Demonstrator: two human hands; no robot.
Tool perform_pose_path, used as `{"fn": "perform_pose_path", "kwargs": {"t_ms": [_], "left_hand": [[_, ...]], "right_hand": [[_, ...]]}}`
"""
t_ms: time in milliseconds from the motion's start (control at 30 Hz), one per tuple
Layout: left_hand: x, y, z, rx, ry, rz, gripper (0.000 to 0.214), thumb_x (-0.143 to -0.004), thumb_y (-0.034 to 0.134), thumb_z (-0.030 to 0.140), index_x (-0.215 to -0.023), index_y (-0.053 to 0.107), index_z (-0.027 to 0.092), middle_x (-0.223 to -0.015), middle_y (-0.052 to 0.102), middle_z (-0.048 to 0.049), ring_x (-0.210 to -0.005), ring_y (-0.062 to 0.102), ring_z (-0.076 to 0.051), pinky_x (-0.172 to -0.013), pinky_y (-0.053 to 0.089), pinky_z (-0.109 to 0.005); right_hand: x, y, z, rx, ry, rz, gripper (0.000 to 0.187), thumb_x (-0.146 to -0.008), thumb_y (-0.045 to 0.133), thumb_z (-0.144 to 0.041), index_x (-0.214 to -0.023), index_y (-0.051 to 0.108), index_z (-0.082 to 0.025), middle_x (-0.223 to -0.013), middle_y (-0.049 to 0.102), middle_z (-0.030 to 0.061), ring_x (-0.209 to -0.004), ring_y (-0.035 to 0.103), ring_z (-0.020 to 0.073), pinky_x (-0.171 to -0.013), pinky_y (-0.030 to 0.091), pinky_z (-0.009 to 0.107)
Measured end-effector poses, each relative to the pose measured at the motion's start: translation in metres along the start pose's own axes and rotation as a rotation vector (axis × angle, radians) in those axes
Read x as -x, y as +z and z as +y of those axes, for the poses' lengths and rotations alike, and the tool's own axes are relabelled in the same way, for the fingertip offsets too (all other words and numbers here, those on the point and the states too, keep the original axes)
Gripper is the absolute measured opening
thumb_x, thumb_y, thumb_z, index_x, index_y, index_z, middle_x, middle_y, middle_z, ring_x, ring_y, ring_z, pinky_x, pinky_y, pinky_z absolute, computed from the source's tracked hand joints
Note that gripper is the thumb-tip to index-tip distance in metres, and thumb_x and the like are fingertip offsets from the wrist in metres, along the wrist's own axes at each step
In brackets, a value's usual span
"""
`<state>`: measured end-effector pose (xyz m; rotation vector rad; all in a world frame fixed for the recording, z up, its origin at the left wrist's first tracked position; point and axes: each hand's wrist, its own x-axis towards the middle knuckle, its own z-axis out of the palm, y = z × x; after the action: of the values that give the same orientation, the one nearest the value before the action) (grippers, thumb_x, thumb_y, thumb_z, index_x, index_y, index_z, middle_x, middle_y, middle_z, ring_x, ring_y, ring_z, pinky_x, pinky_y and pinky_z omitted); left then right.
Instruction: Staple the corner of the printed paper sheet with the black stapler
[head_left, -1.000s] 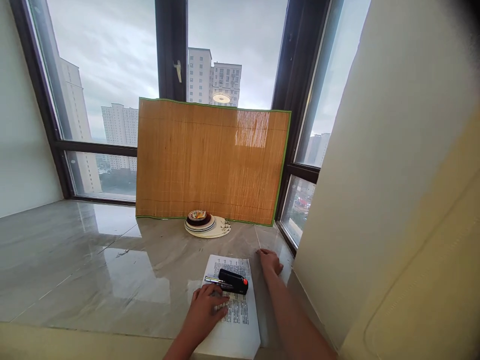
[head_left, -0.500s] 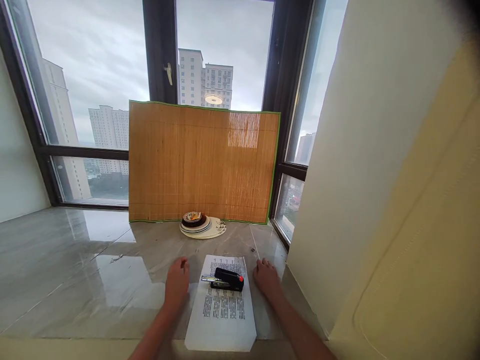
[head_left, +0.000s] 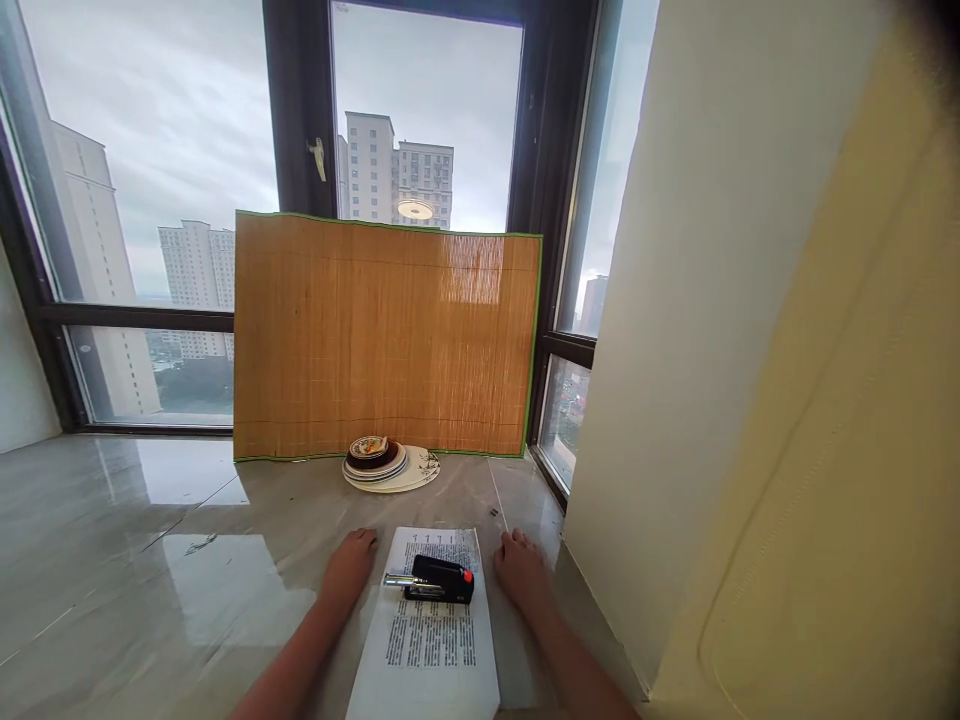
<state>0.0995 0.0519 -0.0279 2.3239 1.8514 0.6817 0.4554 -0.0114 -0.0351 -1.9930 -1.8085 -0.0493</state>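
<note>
A black stapler (head_left: pixel 441 579) with a red spot at its right end lies across a stack of printed paper (head_left: pixel 431 690). Its silver metal part sticks out to the left. To the left of the paper, my left hand (head_left: pixel 350 563) rests on the stone sill, fingers curled in, holding nothing that I can see. On the other side my right hand (head_left: pixel 523 570) lies on the sill with its fingers bent under, also without any visible object. Neither hand touches the stapler or the paper.
Stacked plates (head_left: pixel 379 465) and an oval plate (head_left: pixel 424 468) stand behind the paper. A bamboo mat (head_left: pixel 382 340) leans against the windows. A tiny dark piece (head_left: pixel 494 512) lies near my right hand. A wall (head_left: pixel 675 400) borders the sill on the right.
My left hand has turned and lowered onto the sill, its fingers more curled. The view has shifted slightly, so everything sits a little lower and further left. Stapler and paper stay together.
</note>
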Motion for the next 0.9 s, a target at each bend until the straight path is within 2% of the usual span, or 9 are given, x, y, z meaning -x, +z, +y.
{"fn": "perform_pose_path", "kwargs": {"t_ms": [67,167,300,367,467,567,700,767,900], "left_hand": [[0.015,-0.005,0.003,-0.011,-0.01,-0.001,0.028,-0.098,0.042,0.022,-0.103,0.069,0.016,-0.11,0.072,-0.0135,-0.109,0.066,-0.026,-0.096,0.048,-0.037],[0.043,-0.01,0.011,-0.002,0.007,-0.002,0.023,-0.099,0.043,0.023,-0.101,0.065,0.018,-0.11,0.071,-0.0131,-0.107,0.066,-0.025,-0.093,0.048,-0.034],[0.074,-0.01,0.022,0.081,-0.014,0.006,0.025,-0.101,0.037,0.024,-0.107,0.06,0.02,-0.11,0.071,-0.0121,-0.102,0.068,-0.025,-0.086,0.05,-0.034],[0.08,-0.007,0.024,0.147,-0.01,0.017,0.026,-0.101,0.036,0.022,-0.115,0.058,0.021,-0.117,0.07,-0.0123,-0.104,0.069,-0.025,-0.087,0.051,-0.035],[0.079,-0.003,0.026,0.223,0.086,0.019,0.028,-0.1,0.038,0.022,-0.116,0.06,0.023,-0.123,0.068,-0.0115,-0.109,0.069,-0.025,-0.094,0.052,-0.037],[0.076,-0.003,0.028,0.243,0.147,0.025,0.025,-0.101,0.039,0.028,-0.106,0.063,0.024,-0.114,0.069,-0.0094,-0.104,0.069,-0.024,-0.095,0.052,-0.037],[0.08,-0.01,0.033,0.226,0.083,0.016,0.029,-0.103,0.039,0.038,-0.099,0.063,0.025,-0.107,0.07,-0.0065,-0.097,0.07,-0.023,-0.089,0.054,-0.036],[0.082,-0.012,0.035,0.23,0.094,-0.006,0.029,-0.103,0.041,0.04,-0.1,0.065,0.025,-0.108,0.071,-0.0056,-0.097,0.07,-0.023,-0.089,0.054,-0.035],[0.079,-0.009,0.032,0.285,0.175,0.06,0.023,-0.1,0.047,0.035,-0.106,0.069,0.028,-0.111,0.071,-0.0056,-0.102,0.07,-0.022,-0.094,0.054,-0.033]], "right_hand": [[0.0,0.001,0.0,-0.03,-0.003,0.008,0.027,-0.095,0.046,-0.02,-0.102,0.072,-0.017,-0.113,0.069,0.0164,-0.105,0.064,0.0283,-0.093,0.042,0.038],[0.0,0.003,0.001,-0.087,0.001,0.027,0.026,-0.094,0.048,-0.018,-0.099,0.073,-0.017,-0.111,0.069,0.0172,-0.108,0.064,0.0285,-0.094,0.042,0.038],[-0.001,-0.001,0.004,-0.194,-0.022,0.058,0.021,-0.091,0.051,-0.017,-0.091,0.072,-0.018,-0.103,0.071,0.0148,-0.102,0.065,0.0269,-0.091,0.043,0.036],[-0.001,-0.005,0.003,-0.263,-0.041,0.067,0.017,-0.089,0.054,-0.019,-0.083,0.07,-0.018,-0.093,0.071,0.0109,-0.093,0.066,0.0247,-0.087,0.044,0.034],[0.005,-0.01,-0.009,-0.38,-0.061,0.091,0.019,-0.092,0.053,-0.027,-0.081,0.068,-0.019,-0.081,0.069,0.006,-0.081,0.065,0.0214,-0.077,0.047,0.031],[0.021,-0.006,-0.034,-0.494,-0.139,0.094,0.015,-0.089,0.062,-0.034,-0.093,0.069,-0.021,-0.093,0.07,0.0041,-0.087,0.066,0.0201,-0.077,0.049,0.028],[0.045,0.0,-0.063,-0.665,-0.367,0.015,0.053,-0.071,0.083,-0.035,-0.121,0.066,-0.026,-0.122,0.066,0.006,-0.114,0.061,0.0268,-0.1,0.047,0.038],[0.052,-0.001,-0.068,-0.656,-0.393,-0.053,0.062,-0.073,0.082,-0.031,-0.132,0.061,-0.029,-0.13,0.064,0.0073,-0.123,0.057,0.03,-0.109,0.042,0.044],[0.056,-0.007,-0.067,-0.626,-0.341,-0.131,0.054,-0.083,0.067,-0.02,-0.136,0.06,-0.029,-0.136,0.063,0.0079,-0.13,0.054,0.0309,-0.115,0.036,0.049]]}}
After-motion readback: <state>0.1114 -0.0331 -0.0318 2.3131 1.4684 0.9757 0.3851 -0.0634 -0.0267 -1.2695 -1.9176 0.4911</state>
